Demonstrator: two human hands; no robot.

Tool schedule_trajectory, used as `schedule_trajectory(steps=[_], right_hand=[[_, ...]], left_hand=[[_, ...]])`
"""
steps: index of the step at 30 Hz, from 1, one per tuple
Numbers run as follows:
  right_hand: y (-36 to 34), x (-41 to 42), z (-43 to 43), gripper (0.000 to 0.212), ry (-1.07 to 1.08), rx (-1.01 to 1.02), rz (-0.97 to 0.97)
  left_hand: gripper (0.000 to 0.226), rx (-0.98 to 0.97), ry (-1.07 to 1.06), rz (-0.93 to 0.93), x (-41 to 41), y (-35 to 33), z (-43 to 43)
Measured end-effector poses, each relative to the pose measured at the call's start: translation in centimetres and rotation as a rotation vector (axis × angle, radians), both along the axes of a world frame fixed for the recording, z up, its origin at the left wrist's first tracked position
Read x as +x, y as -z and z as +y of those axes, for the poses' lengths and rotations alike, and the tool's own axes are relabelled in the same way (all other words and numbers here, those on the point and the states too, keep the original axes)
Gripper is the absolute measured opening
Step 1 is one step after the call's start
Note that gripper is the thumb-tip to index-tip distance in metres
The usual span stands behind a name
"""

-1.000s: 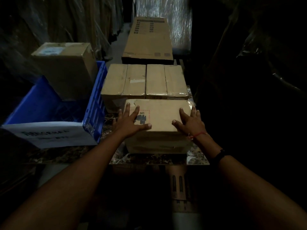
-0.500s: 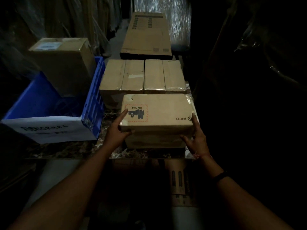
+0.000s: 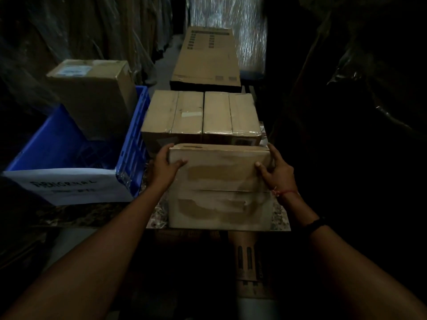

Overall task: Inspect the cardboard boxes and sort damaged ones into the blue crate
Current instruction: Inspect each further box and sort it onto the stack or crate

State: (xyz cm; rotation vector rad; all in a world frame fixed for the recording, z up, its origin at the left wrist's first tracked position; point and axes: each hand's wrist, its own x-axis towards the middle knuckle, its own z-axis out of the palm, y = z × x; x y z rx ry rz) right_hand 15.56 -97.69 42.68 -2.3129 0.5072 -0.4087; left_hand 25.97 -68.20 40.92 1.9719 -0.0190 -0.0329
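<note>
Both hands hold the near cardboard box: the left hand grips its far left corner, thumb on the upper face, and the right hand grips the right edge. It sits at the near edge of the tabletop, probably turned so the patched, torn-looking face can be checked. At the left stands the blue crate, one large carton already inside, close for damaged ones

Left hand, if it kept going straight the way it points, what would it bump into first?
Probably the left taped box right behind the held box that the left hand grips; the gap between them is hard to judge.
</note>
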Motion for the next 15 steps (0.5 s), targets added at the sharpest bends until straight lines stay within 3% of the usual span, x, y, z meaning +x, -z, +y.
schedule_trajectory(steps=[5,12,15], right_hand=[[-0.3,1.9,-0.1,0.089,-0.009,0.000,0.112],[-0.2,6.2,-1.8,0.102,-0.065,0.068,0.287],[0.8,8.0,-1.8,0.115,-0.103,0.030,0.342]], left_hand=[[0.079,0.141,-0.033,0.051,2.3,0.1,-1.0],[0.127,0.365,0.136,0.257,4.2,0.1,-2.4],[0.127,0.506,0.126,0.319,5.1,0.4,-3.5]])
